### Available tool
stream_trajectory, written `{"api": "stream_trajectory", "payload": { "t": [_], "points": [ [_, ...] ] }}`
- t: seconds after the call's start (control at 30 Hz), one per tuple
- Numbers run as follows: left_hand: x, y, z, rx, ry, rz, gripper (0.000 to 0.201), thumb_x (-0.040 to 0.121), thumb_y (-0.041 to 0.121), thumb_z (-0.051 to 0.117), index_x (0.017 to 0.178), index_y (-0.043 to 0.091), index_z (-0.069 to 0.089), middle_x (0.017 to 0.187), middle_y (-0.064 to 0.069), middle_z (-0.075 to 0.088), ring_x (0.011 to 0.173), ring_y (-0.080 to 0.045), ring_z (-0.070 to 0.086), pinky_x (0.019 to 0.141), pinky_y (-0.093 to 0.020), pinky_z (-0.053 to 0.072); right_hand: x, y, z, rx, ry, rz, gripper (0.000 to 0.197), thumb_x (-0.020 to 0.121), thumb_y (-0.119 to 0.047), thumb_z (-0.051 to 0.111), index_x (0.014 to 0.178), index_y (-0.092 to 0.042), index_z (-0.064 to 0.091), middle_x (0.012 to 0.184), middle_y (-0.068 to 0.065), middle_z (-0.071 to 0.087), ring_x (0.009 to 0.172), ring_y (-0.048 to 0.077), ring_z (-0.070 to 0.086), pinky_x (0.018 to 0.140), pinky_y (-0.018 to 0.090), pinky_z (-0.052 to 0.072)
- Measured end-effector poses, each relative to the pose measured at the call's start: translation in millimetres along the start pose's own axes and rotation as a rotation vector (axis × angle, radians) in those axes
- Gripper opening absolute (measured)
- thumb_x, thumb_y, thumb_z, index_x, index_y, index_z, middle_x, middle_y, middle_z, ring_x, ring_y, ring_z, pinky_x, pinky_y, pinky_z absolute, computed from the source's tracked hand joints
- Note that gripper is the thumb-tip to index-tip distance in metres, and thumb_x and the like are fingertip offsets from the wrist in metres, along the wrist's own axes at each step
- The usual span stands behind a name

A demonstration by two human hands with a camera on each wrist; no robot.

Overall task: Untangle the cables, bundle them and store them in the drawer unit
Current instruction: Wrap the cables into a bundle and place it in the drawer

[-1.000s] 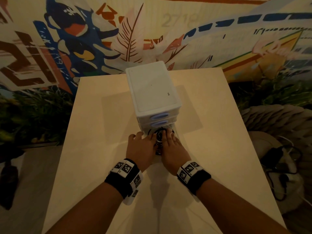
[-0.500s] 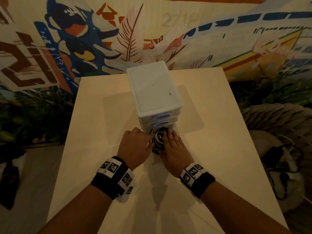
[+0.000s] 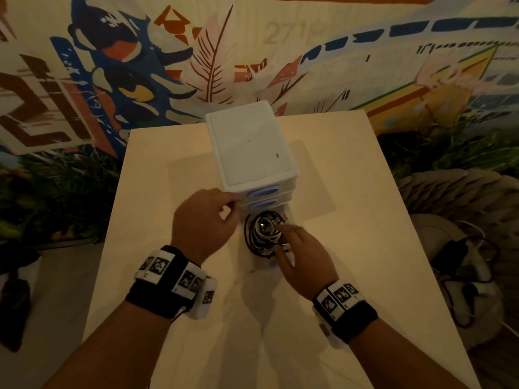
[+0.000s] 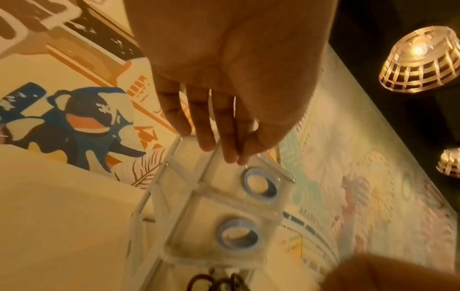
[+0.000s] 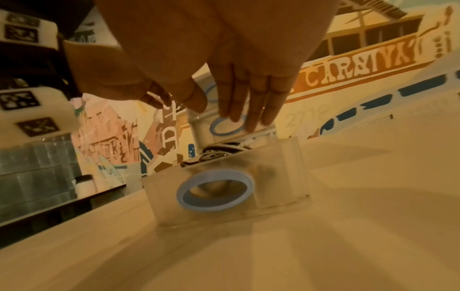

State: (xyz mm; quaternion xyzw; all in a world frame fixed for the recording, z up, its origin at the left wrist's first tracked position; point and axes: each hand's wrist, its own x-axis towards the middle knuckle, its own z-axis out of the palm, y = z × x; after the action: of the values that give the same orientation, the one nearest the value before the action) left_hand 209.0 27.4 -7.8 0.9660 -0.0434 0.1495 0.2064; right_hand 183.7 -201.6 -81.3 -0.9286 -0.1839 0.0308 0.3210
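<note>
Black-and-white cables (image 3: 262, 233) lie coiled in the open drawer (image 5: 224, 189), under the right hand's (image 3: 304, 258) straight fingers (image 5: 245, 102); left hand (image 3: 203, 220) fingertips (image 4: 230, 141) rest, nearly straight, on the drawer unit (image 3: 250, 147).

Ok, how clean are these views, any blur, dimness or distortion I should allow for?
Head view: dim and warm, wide-angle bending at the edges, but the black-and-white coiled cables in the open bottom drawer read clearly. Left wrist view: sharp on the left hand, with lamp glare upper right. Right wrist view: the right hand is motion-blurred.

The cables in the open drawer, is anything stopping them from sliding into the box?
Nothing visible blocks it. The cables lie coiled inside the pulled-out bottom drawer of the drawer unit. The right hand rests on them; it must lift away.
</note>
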Motion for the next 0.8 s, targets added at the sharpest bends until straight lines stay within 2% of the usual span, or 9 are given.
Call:
{"api": "stream_trajectory", "payload": {
  "t": [0.07, 0.13, 0.23, 0.3, 0.37, 0.43, 0.53, 0.7, 0.8],
  "points": [
    [6.1, 0.0, -7.4, -0.114, 0.058, -0.071, 0.014, 0.088, 0.031, 0.059, 0.081, 0.027, 0.071, 0.072, 0.012, 0.063, 0.067, -0.011, 0.054, 0.062, -0.030, 0.048, -17.4, 2.8, -5.5, 0.016, 0.040, 0.033, 0.024, 0.100, -0.043, 0.042, 0.101, -0.029, 0.060, 0.094, -0.013, 0.056, 0.078, 0.008, 0.056, 0.068, 0.022, 0.045],
    [8.6, -0.7, -11.5, -0.246, 0.138, -0.157, 0.017, 0.087, 0.029, 0.057, 0.072, 0.022, 0.058, 0.065, 0.009, 0.052, 0.062, -0.008, 0.049, 0.059, -0.023, 0.040, -36.6, 8.9, -3.1, -0.022, -0.118, 0.134, 0.032, 0.099, -0.050, 0.032, 0.083, -0.030, 0.051, 0.077, -0.013, 0.047, 0.065, 0.006, 0.046, 0.061, 0.023, 0.035],
    [21.5, -3.1, -9.0, -0.360, 0.248, -0.323, 0.025, 0.093, 0.046, 0.059, 0.091, 0.021, 0.060, 0.084, 0.006, 0.060, 0.075, -0.006, 0.056, 0.068, -0.020, 0.043, -55.7, 23.5, 10.7, 0.185, -0.295, 0.384, 0.041, 0.099, -0.055, 0.035, 0.095, -0.028, 0.065, 0.088, -0.007, 0.066, 0.076, 0.009, 0.064, 0.074, 0.030, 0.051],
    [36.5, -3.9, -4.4, -0.460, 0.144, -0.505, 0.051, 0.094, 0.059, 0.060, 0.131, 0.024, 0.057, 0.123, -0.002, 0.062, 0.102, -0.015, 0.062, 0.084, -0.026, 0.048, -56.0, 20.3, 22.9, 0.606, -0.321, 0.599, 0.028, 0.104, -0.039, 0.047, 0.107, -0.022, 0.069, 0.097, -0.001, 0.073, 0.079, 0.011, 0.071, 0.082, 0.034, 0.059],
    [48.4, -1.5, 0.2, -0.538, -0.007, -0.616, 0.074, 0.096, 0.058, 0.056, 0.157, 0.025, 0.033, 0.150, -0.007, 0.048, 0.127, -0.023, 0.054, 0.096, -0.028, 0.042, -48.2, 9.6, 34.4, 1.038, -0.241, 0.792, 0.022, 0.105, -0.022, 0.050, 0.111, -0.010, 0.068, 0.096, 0.008, 0.074, 0.080, 0.021, 0.072, 0.079, 0.036, 0.060],
    [55.0, 2.8, 5.3, -0.587, -0.087, -0.595, 0.079, 0.100, 0.051, 0.054, 0.163, 0.022, 0.016, 0.159, -0.005, 0.040, 0.140, -0.023, 0.045, 0.104, -0.026, 0.037, -37.7, -2.9, 42.0, 1.349, -0.133, 0.926, 0.022, 0.104, -0.016, 0.053, 0.110, -0.002, 0.069, 0.096, 0.014, 0.074, 0.080, 0.026, 0.072, 0.077, 0.037, 0.058],
    [57.8, 5.0, 11.1, -0.563, -0.168, -0.558, 0.080, 0.103, 0.043, 0.052, 0.163, 0.020, 0.004, 0.163, -0.002, 0.033, 0.145, -0.020, 0.037, 0.107, -0.022, 0.031, -28.4, -14.1, 50.2, 1.527, -0.017, 1.002, 0.027, 0.101, -0.020, 0.058, 0.114, 0.002, 0.068, 0.108, 0.020, 0.074, 0.092, 0.031, 0.071, 0.080, 0.036, 0.061],
    [60.3, -2.8, 10.3, -0.570, -0.175, -0.536, 0.082, 0.102, 0.041, 0.057, 0.163, 0.020, 0.007, 0.158, 0.000, 0.042, 0.140, -0.016, 0.044, 0.112, -0.027, 0.037, -23.6, -22.2, 56.6, 1.703, 0.094, 1.006, 0.031, 0.100, -0.016, 0.058, 0.122, 0.005, 0.064, 0.117, 0.021, 0.072, 0.108, 0.031, 0.070, 0.087, 0.034, 0.060],
    [59.6, -7.0, 10.9, -0.576, -0.188, -0.531, 0.085, 0.099, 0.044, 0.059, 0.163, 0.023, 0.007, 0.154, 0.000, 0.048, 0.136, -0.016, 0.050, 0.115, -0.038, 0.041, -14.4, -25.2, 55.3, 1.754, 0.107, 0.999, 0.032, 0.102, -0.019, 0.054, 0.120, 0.006, 0.064, 0.113, 0.021, 0.073, 0.101, 0.030, 0.073, 0.080, 0.033, 0.062]
  ]
}}
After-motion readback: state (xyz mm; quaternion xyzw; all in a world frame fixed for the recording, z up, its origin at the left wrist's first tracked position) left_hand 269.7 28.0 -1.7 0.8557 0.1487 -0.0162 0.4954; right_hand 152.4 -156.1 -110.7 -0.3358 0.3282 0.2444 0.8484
